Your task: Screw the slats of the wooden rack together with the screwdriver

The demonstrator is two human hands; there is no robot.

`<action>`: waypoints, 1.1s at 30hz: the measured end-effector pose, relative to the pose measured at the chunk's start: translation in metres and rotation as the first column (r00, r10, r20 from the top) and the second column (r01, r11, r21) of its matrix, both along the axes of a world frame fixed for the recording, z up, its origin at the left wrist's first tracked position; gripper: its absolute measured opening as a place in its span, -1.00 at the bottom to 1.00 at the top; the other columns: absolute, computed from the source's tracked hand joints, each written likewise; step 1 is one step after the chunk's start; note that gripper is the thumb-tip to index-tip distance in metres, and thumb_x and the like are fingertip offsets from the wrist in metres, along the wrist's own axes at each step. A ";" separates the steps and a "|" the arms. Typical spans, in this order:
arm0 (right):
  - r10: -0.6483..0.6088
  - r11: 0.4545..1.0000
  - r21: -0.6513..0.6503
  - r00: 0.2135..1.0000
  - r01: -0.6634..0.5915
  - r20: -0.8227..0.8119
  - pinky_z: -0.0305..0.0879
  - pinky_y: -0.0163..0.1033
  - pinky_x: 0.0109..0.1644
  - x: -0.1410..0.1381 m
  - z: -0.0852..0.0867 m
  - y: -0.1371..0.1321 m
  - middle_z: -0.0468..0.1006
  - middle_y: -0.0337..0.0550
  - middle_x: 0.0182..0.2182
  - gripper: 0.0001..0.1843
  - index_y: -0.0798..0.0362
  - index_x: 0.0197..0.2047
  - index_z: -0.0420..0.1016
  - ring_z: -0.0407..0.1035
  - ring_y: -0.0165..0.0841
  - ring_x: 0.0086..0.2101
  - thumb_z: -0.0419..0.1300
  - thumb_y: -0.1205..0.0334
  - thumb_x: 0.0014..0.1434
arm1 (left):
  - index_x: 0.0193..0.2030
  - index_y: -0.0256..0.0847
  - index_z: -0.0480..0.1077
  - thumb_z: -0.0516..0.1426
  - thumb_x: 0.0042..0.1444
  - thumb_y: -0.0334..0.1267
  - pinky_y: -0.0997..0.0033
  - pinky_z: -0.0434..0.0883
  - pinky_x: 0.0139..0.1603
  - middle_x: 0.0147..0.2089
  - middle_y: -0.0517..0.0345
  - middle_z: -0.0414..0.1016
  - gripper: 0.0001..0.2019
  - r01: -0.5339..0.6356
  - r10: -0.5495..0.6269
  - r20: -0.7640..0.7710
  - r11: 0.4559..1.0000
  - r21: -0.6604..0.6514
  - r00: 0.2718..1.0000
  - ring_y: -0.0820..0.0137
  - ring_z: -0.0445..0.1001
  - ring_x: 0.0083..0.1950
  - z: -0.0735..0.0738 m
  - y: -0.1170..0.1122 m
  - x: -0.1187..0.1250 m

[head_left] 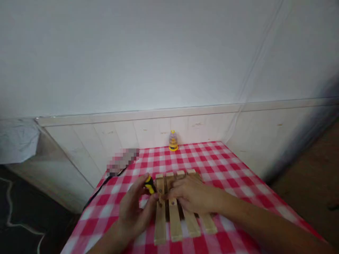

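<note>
On the checked cloth lies a wooden slatted piece (176, 225), several pale bars fixed across darker wood, with small dark screws in the two left bars. My left hand (136, 208) is closed around a yellow and black screwdriver (149, 185), its handle between thumb and fingers beside the leftmost bar. The screwdriver's tip is hidden or too small to make out. Draped over the bars from the right, my right hand (194, 193) has bent fingers gripping the piece around its left-middle bars. Whether a small part sits under those fingertips, I cannot tell.
A red and white checked tablecloth (209, 158) covers the table against a white panelled wall. At the back stands a small clear and yellow container (173, 141). A blurred-out flat object (123, 161) with a dark cable (96, 192) lies at the left edge.
</note>
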State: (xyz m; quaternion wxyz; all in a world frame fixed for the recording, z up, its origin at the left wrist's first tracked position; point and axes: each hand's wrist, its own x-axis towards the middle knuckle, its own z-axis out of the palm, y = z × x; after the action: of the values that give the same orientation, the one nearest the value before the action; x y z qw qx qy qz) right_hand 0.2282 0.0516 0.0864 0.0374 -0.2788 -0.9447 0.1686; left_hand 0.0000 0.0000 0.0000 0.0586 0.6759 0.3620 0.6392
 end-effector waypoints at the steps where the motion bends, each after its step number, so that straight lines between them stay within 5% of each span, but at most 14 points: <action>1: 0.002 1.000 0.003 1.000 -0.002 0.006 0.32 -0.16 -0.02 0.000 0.001 -0.001 0.77 -0.19 -0.04 -0.57 -0.12 0.08 0.73 0.61 -0.19 -0.01 0.13 0.44 0.35 | 0.43 -0.02 0.32 0.25 0.34 -0.38 0.41 0.71 -0.13 0.11 -0.04 0.58 -0.44 -0.003 0.003 -0.010 1.000 -0.015 1.000 0.29 0.69 -0.06 0.001 -0.001 -0.001; 12: 0.063 0.997 0.038 0.994 -0.060 -0.088 0.37 -0.19 0.05 0.003 -0.009 0.002 0.76 -0.20 -0.02 -0.54 -0.17 0.07 0.72 0.59 -0.25 -0.01 0.10 0.44 0.33 | 0.37 -0.08 0.36 0.32 0.29 -0.36 0.39 0.71 -0.15 0.00 0.03 0.59 -0.46 -0.046 0.052 -0.135 0.998 0.048 0.990 0.33 0.67 -0.14 -0.003 -0.001 -0.005; 16: 0.024 0.996 0.082 0.997 -0.019 -0.069 0.35 -0.21 -0.02 0.004 -0.011 0.001 0.77 -0.16 -0.11 -0.59 -0.11 0.01 0.75 0.59 -0.24 -0.08 0.15 0.43 0.30 | 0.28 -0.07 0.41 0.35 0.27 -0.36 0.42 0.69 -0.21 -0.03 0.08 0.55 -0.53 0.017 -0.004 -0.139 0.996 0.092 0.990 0.37 0.64 -0.18 0.009 0.001 -0.005; 21: 0.046 0.997 0.061 0.997 -0.042 -0.063 0.35 -0.19 -0.01 0.004 -0.007 0.000 0.77 -0.19 -0.10 -0.55 -0.13 0.03 0.74 0.61 -0.24 -0.06 0.10 0.44 0.32 | 0.30 -0.04 0.42 0.27 0.31 -0.42 0.42 0.64 -0.28 -0.09 0.08 0.53 -0.55 0.083 -0.082 -0.108 0.997 0.005 0.991 0.34 0.61 -0.19 0.021 -0.001 -0.002; 33: 0.048 0.999 0.018 0.996 -0.047 -0.080 0.36 -0.22 0.03 0.004 -0.007 0.002 0.77 -0.20 -0.07 -0.54 -0.17 0.04 0.74 0.60 -0.27 -0.04 0.10 0.44 0.32 | 0.39 -0.07 0.36 0.22 0.38 -0.33 0.24 0.70 -0.11 0.00 -0.07 0.64 -0.53 0.151 -0.156 -0.039 0.982 -0.110 0.987 0.20 0.69 -0.04 0.008 -0.005 -0.009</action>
State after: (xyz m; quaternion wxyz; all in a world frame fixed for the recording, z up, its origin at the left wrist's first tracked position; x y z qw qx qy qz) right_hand 0.2319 0.0533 0.0796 0.0735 -0.2488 -0.9502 0.1728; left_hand -0.0087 -0.0049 0.0080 0.1352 0.7126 0.3440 0.5963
